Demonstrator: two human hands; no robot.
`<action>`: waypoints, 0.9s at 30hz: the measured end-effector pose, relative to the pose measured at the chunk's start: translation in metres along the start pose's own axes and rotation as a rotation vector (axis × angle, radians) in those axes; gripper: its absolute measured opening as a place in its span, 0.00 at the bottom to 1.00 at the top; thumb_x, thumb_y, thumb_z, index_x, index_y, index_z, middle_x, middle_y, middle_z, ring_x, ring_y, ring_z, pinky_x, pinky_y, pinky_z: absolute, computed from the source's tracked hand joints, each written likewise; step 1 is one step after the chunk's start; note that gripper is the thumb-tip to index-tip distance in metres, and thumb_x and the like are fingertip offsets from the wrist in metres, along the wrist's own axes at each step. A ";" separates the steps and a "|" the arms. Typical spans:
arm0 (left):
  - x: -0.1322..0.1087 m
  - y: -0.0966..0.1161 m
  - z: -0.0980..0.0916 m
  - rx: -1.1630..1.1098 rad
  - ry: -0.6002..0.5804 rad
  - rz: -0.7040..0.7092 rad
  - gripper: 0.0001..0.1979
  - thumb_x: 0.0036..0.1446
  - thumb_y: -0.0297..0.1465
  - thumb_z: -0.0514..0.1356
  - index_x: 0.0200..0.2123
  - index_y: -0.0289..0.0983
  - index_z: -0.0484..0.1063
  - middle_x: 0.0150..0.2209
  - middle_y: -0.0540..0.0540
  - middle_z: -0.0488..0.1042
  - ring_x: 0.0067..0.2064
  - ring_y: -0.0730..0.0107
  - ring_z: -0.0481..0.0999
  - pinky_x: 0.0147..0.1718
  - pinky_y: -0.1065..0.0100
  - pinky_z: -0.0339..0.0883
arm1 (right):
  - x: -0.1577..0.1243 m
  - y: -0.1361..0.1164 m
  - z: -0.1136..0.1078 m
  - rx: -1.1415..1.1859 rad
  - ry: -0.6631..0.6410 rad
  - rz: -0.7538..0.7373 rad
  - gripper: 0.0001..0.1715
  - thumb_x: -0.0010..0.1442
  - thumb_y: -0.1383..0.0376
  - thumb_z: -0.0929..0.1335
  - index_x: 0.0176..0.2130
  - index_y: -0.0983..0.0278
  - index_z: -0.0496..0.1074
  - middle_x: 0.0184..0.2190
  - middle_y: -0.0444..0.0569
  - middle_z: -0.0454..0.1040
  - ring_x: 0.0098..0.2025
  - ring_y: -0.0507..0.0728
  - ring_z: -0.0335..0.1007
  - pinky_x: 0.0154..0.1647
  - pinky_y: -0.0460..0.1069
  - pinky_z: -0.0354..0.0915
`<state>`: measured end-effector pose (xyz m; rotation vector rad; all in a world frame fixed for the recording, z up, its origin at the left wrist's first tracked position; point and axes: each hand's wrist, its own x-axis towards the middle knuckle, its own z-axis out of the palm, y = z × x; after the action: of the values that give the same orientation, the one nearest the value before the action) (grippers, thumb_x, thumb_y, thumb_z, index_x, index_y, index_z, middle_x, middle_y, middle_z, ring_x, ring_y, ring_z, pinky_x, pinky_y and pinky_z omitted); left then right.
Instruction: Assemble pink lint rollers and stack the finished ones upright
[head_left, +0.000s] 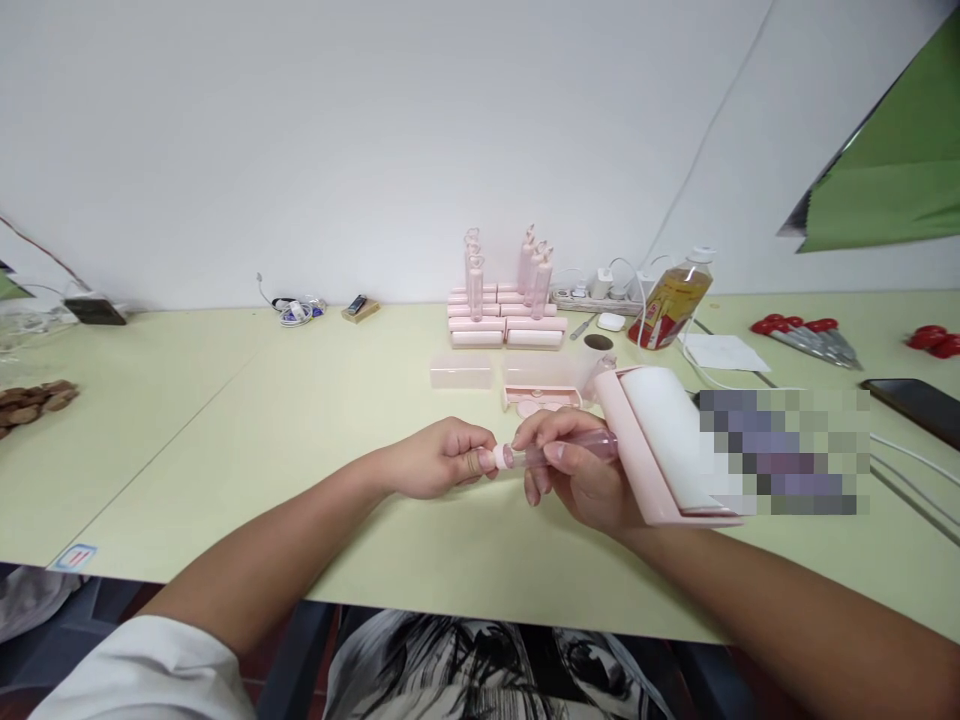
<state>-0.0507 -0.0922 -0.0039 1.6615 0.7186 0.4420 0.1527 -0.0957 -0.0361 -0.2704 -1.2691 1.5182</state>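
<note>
My right hand (pixel 581 470) is closed round the clear pink handle (pixel 555 452) of a pink lint roller (pixel 664 440), whose white roll and pink cover stick out to the right above the pale green table (pixel 300 420). My left hand (pixel 439 458) is pinched on the pink cap (pixel 496 458) at the handle's free end. Both hands hover just over the table near its front edge.
A stack of pink roller cases with upright clear handles (pixel 506 300) stands at the back centre. Loose pink parts (pixel 536 385) lie in front of it. A tilted bottle (pixel 671 300), a power strip (pixel 600 295), red-handled scissors (pixel 806 335), a phone (pixel 919 405) and cables lie to the right.
</note>
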 end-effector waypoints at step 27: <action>0.027 -0.061 -0.070 1.104 0.756 -0.087 0.31 0.60 0.36 0.56 0.65 0.41 0.55 0.67 0.35 0.49 0.67 0.41 0.48 0.61 0.42 0.48 | 0.011 -0.006 -0.002 -0.530 0.118 0.400 0.11 0.62 0.55 0.60 0.36 0.61 0.61 0.15 0.37 0.65 0.14 0.49 0.53 0.13 0.43 0.51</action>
<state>-0.0884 -0.0166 -0.0505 2.4709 1.8149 0.6830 0.1531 -0.0869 -0.0278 -0.9930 -1.5698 1.4351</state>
